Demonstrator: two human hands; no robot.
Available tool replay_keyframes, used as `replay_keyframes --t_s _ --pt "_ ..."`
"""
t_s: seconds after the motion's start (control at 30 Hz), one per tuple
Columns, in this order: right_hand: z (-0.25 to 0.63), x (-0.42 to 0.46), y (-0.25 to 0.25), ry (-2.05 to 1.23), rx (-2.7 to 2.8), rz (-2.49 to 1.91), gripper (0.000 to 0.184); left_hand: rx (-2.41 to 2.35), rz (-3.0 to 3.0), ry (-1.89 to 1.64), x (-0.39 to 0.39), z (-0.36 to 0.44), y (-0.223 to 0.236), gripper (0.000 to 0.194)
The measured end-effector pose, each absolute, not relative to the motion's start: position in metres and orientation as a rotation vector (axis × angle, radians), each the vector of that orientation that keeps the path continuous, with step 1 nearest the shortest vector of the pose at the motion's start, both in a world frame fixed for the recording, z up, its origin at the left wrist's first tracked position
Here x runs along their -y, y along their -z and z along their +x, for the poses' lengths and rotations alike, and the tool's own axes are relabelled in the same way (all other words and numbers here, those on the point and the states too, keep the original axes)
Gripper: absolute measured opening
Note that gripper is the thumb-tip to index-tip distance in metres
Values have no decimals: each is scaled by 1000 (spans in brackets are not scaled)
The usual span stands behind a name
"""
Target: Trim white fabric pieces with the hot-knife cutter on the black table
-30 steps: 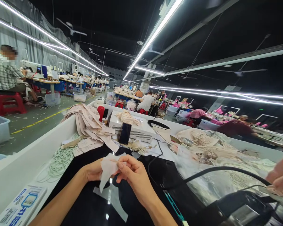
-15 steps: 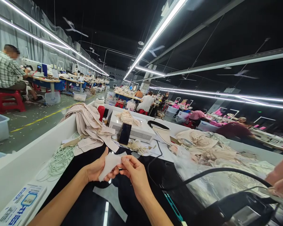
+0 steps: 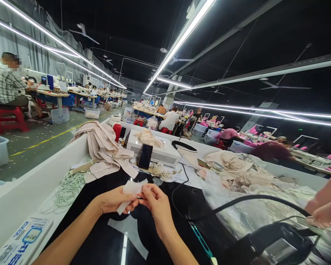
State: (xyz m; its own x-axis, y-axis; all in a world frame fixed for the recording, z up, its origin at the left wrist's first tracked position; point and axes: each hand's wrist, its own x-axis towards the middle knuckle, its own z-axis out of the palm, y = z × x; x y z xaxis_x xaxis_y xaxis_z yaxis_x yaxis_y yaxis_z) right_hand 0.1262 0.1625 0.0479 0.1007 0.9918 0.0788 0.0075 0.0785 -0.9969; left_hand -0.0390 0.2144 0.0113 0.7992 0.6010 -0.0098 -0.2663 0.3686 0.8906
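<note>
My left hand (image 3: 113,200) and my right hand (image 3: 153,202) meet over a glossy black tabletop (image 3: 105,239). Both pinch a small white piece of fabric (image 3: 130,189), the left from below, the right at its right edge with fingertips pressed together. A pale fabric cut-out (image 3: 129,235) lies flat on the black surface just under my hands. A black cable (image 3: 237,202) arcs to the right of my right hand.
Beige fabric pieces (image 3: 105,147) are piled at the back left, beside white elastic cord (image 3: 68,186). A white machine (image 3: 154,147) with a black phone (image 3: 145,156) leaning on it stands behind. Another person's hand (image 3: 324,206) shows at the right edge. Teal snips (image 3: 201,241) lie nearby.
The white fabric piece, hanging down a second ago, is now folded smaller and held flatter between my fingertips. My hands have drawn closer together.
</note>
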Motion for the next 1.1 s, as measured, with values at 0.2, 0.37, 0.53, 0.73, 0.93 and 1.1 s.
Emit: replay_keyframes --t_s 0.2,0.37,0.53,0.73,0.93,1.1 --pt "138 -164 -47 -747 1443 -1302 49 -408 1109 -543 -216 -38 -9 47" --pt "143 -161 -64 -379 1756 -1232 35 -441 1159 -485 -216 -41 -11 47" --pt "135 -169 -66 -344 2071 -1164 15 -470 1210 -440 -214 -42 -17 45" --pt "131 -177 -58 -371 2114 -1181 27 -514 1248 -417 -212 -47 -26 54" --pt "136 -202 -63 -414 1974 -1223 30 -690 1284 -562 -216 -61 -40 57" --pt "141 -227 -57 -510 1971 -1265 33 -847 1344 -685 -218 -66 -50 58"
